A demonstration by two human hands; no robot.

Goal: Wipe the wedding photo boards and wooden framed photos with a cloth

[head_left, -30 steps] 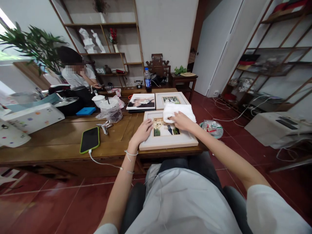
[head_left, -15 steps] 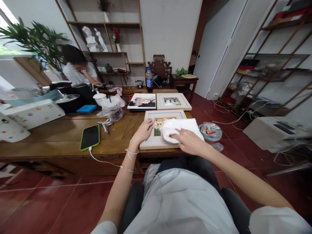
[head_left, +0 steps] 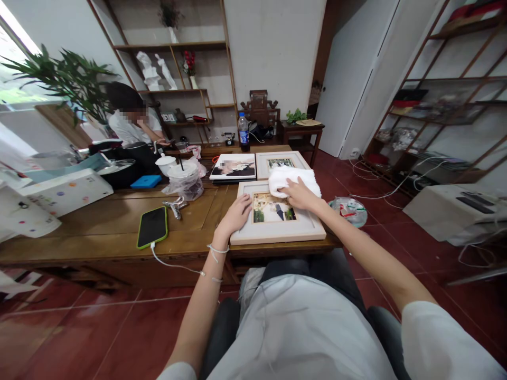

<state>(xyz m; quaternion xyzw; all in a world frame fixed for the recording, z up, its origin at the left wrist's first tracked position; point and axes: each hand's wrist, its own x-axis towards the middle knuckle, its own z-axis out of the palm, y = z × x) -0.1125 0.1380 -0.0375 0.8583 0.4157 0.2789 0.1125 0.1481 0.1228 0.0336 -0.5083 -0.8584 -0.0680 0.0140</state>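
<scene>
A pale picture frame (head_left: 283, 231) lies flat at the table's near edge, with a photo in its middle. My left hand (head_left: 237, 212) rests on the frame's left side, fingers stretched out and holding nothing. In my right hand (head_left: 300, 193) is a folded white towel (head_left: 311, 177), pressed on the frame's far right part. The towel covers the frame's upper right corner and overlaps the near edge of a second picture frame (head_left: 261, 163) behind it. Left of that one lies a printed photo panel (head_left: 243, 168) on a dark stack.
On the table (head_left: 114, 229) are a phone (head_left: 152, 228) on a white cable, a silvery metal object (head_left: 175, 206), a bagged cup (head_left: 186, 182), a blue box (head_left: 146, 181) and a bottle (head_left: 243, 132). Another person (head_left: 129, 119) sits at the back left. A bin (head_left: 349, 211) stands right.
My right hand has slid the towel away from me, from the frame's near right part to its far edge, uncovering the photo. My left hand stays on the frame's left side.
</scene>
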